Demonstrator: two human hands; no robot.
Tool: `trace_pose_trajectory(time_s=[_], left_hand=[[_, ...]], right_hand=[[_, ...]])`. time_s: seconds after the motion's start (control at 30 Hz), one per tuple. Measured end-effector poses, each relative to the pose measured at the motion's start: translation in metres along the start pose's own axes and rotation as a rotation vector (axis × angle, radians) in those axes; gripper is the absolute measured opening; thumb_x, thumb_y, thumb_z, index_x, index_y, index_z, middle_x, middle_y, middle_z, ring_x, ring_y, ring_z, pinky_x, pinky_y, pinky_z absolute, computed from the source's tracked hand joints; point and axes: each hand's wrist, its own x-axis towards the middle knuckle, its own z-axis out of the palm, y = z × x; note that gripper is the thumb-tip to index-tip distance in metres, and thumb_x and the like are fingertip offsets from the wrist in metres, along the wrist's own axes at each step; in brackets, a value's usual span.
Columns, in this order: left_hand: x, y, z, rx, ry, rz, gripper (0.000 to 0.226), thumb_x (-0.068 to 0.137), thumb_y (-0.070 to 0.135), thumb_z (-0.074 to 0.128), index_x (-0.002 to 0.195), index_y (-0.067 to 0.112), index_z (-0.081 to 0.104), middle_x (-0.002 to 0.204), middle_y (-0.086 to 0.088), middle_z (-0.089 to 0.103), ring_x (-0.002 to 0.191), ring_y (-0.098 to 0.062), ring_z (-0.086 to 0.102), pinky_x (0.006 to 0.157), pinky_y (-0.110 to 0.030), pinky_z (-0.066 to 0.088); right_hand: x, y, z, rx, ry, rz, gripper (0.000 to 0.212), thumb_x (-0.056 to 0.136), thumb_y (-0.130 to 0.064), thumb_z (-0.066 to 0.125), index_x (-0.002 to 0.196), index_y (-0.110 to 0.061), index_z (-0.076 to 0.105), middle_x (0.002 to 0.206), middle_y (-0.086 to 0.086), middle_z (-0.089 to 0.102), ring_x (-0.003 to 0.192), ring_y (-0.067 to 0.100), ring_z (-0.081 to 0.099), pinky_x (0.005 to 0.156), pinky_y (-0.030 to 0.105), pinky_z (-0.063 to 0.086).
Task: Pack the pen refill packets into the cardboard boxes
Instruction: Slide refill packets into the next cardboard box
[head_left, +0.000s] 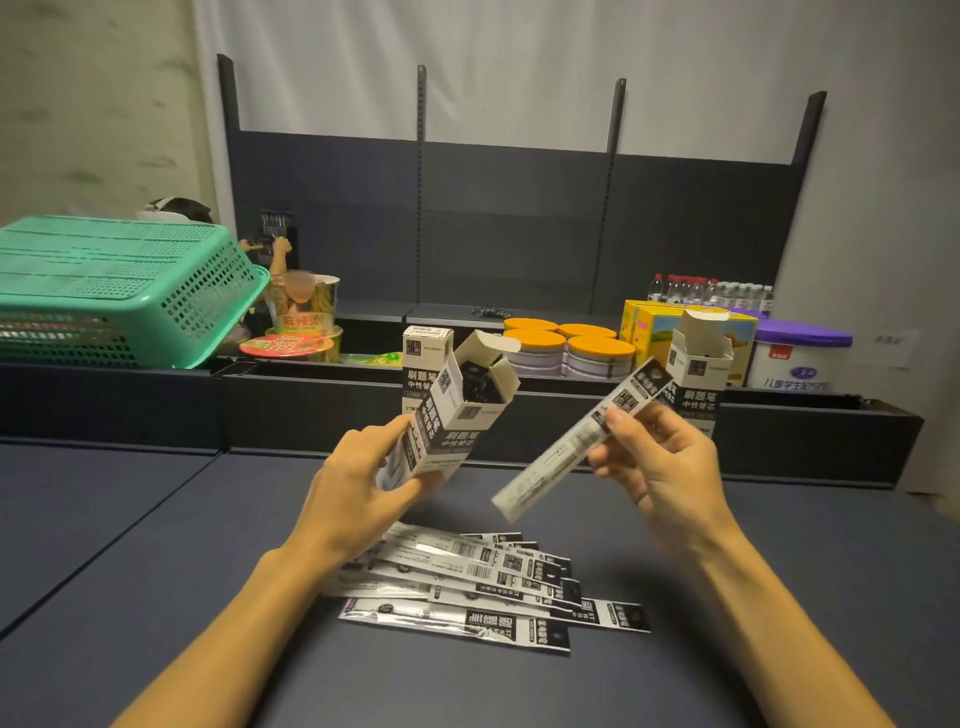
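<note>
Left hand: my left hand (358, 480) grips a tilted, open-topped box (451, 415).
Right hand: my right hand (655, 457) pinches one packet (574, 447), held beside the box.
Surface: loose packets (483, 582) lie heaped below on the surface (156, 545).

1. The box (451, 415) in the left hand is thin cardboard, smooth and not shiny.
2. The packet (574, 447) in the right hand is plastic film.
3. The packets on the table (483, 582) are glossy plastic and catch the light.
4. The table (156, 545) looks matt and smooth.
5. The green basket (119, 291) is plastic with many small holes.
</note>
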Motion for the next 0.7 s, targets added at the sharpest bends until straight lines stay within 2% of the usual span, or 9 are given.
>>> trace_pose_trajectory(time_s=[0.07,0.2,0.4,0.57,0.7], left_hand=[[0.001,-0.002,-0.001,0.012,0.003,0.001,0.075,0.075,0.065,0.053,0.14,0.03,0.043,0.11,0.016,0.056,0.099,-0.002,0.045,0.078,-0.018,0.04],[0.002,-0.003,-0.002,0.054,0.023,0.015,0.073,0.077,0.061,0.053,0.14,0.024,0.044,0.111,0.012,0.058,0.095,-0.005,0.042,0.082,-0.024,0.039],[0.0,-0.002,-0.002,0.024,0.009,0.038,0.071,0.076,0.057,0.058,0.137,0.022,0.047,0.115,0.017,0.052,0.104,-0.002,0.042,0.087,-0.025,0.04],[-0.001,-0.003,0.0,0.007,0.008,0.065,0.07,0.076,0.06,0.06,0.135,0.025,0.048,0.118,0.018,0.053,0.105,-0.004,0.046,0.087,-0.031,0.044],[-0.001,-0.003,0.001,0.011,0.026,0.088,0.066,0.075,0.059,0.061,0.134,0.034,0.045,0.118,0.021,0.052,0.107,-0.003,0.047,0.086,-0.027,0.044]], right_hand=[[-0.001,-0.007,0.0,0.069,0.038,-0.014,0.026,0.07,-0.026,0.072,0.087,-0.008,0.065,0.076,0.01,0.072,0.058,0.014,0.067,0.053,0.022,0.055],[-0.002,-0.02,-0.003,0.208,0.089,-0.047,0.008,0.081,-0.016,0.061,0.087,-0.012,0.059,0.08,0.008,0.073,0.068,0.018,0.071,0.06,0.025,0.058],[-0.002,-0.029,-0.005,0.229,0.135,-0.129,0.003,0.09,-0.011,0.056,0.089,-0.009,0.059,0.082,0.008,0.074,0.076,0.022,0.073,0.064,0.027,0.059],[-0.005,-0.029,0.001,0.105,0.087,-0.196,0.016,0.083,-0.017,0.061,0.095,-0.008,0.067,0.09,0.01,0.075,0.085,0.028,0.073,0.069,0.03,0.059],[-0.007,-0.029,0.007,0.043,0.044,-0.242,0.019,0.072,-0.027,0.068,0.086,-0.016,0.076,0.092,0.012,0.075,0.088,0.032,0.073,0.07,0.031,0.059]])
